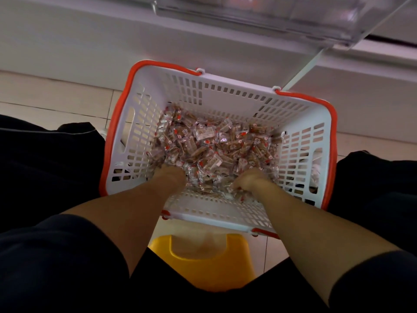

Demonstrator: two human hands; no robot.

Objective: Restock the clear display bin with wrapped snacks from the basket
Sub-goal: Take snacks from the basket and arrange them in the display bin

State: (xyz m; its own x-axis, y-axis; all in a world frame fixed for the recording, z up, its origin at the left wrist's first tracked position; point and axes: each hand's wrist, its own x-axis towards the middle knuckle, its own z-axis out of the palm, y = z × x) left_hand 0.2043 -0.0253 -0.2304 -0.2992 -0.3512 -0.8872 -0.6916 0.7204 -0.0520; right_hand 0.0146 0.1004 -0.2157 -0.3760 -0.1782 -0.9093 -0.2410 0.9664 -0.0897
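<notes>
Fingers buried among the wrapped snacks (pixel 209 150), curled down out of sight, so no telling whether anything is gripped yet. Left hand (pixel 170 177) and right hand (pixel 253 179) both dug into the pile along the near wall of the basket (pixel 228 91), bare forearms reaching in over the near rim. Still a thick layer of snacks covering the basket floor, corner to corner. Clear display bin (pixel 266 16) up above, beyond the far rim, contents too blurred to judge. Looks like a scoop in progress, plenty left to move. Yellow stool (pixel 203 267) below, between the knees.
</notes>
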